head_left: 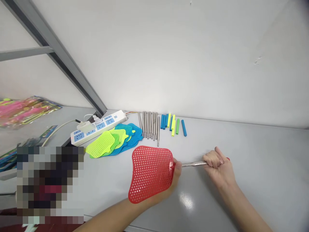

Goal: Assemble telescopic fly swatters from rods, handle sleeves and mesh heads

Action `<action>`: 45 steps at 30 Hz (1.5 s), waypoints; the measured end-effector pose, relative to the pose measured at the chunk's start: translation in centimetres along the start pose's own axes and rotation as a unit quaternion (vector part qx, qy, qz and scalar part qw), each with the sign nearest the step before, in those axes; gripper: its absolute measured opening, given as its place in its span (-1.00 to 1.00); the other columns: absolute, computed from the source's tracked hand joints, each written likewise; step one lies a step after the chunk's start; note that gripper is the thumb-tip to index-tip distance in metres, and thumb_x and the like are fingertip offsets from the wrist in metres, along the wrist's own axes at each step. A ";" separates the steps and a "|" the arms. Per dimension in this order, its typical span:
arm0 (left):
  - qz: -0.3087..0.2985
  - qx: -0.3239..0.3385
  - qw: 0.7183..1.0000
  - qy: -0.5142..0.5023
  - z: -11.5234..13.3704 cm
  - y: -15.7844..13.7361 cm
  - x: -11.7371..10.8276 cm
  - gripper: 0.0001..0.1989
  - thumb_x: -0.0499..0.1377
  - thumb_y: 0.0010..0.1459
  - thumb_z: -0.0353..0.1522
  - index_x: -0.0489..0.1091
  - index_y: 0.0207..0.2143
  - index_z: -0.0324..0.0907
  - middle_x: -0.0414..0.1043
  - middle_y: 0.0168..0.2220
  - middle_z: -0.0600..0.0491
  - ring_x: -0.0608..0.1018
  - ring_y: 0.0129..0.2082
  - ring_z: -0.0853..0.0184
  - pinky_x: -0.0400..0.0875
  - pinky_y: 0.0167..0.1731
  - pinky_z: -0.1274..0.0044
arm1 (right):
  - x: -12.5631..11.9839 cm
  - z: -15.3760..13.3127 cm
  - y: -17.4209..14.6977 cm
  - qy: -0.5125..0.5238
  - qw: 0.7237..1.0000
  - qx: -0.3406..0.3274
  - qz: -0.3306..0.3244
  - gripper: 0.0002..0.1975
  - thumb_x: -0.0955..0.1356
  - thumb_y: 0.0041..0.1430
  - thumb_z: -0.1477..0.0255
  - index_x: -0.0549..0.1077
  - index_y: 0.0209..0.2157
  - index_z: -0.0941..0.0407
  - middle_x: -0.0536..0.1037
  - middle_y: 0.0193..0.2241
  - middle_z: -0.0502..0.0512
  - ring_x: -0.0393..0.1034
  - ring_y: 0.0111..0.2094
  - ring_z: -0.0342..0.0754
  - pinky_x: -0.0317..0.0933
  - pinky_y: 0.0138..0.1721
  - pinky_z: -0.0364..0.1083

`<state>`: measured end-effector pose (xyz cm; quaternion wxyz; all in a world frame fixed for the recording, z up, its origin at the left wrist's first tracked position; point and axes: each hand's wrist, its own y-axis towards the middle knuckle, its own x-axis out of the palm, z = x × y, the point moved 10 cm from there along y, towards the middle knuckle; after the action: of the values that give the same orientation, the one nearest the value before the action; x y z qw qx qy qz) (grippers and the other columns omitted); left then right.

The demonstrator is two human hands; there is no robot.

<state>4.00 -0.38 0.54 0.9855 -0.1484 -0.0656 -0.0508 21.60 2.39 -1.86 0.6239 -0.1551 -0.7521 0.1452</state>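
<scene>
A red fly swatter [151, 174] with a perforated head is held between my two hands above the grey table. My left hand [177, 174] is closed at the neck, where the red head meets the metal rod [193, 164]; the head hides part of that hand. Wrapped round the rod farther right is my right hand [218, 166], and a small red tip shows just beyond it. Behind the swatter lie a row of metal telescopic rods [149, 124] and several blue, yellow and green tubes [173, 125]. Loose yellow, green and blue swatter heads [101, 145] overlap to the left.
A white power strip [98, 127] with plugs and cables sits behind the loose heads. Bagged colourful goods [26, 109] lie at far left, near a grey metal frame [65, 61]. A white wall [181, 64] rises along the table's back edge. The lower left is pixelated.
</scene>
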 end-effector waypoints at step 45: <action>-0.036 0.068 0.996 -0.033 -0.7 3.5 1.9 -0.58 -0.15 0.08 -0.08 0.00 -0.66 -0.18 -0.06 -0.72 0.21 0.10 -0.70 0.52 0.06 -0.64 0.62 | 2.3 2.1 -0.6 -0.079 0.992 0.026 -0.099 -0.69 0.24 0.05 0.45 -0.01 -0.64 0.11 0.03 -0.66 -0.13 0.07 -0.61 -0.24 0.12 -0.50 -0.14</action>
<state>6.42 2.54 -0.85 0.9881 -0.0797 -0.1070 -0.0762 19.13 2.77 0.08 0.5779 -0.0517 -0.8063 0.1146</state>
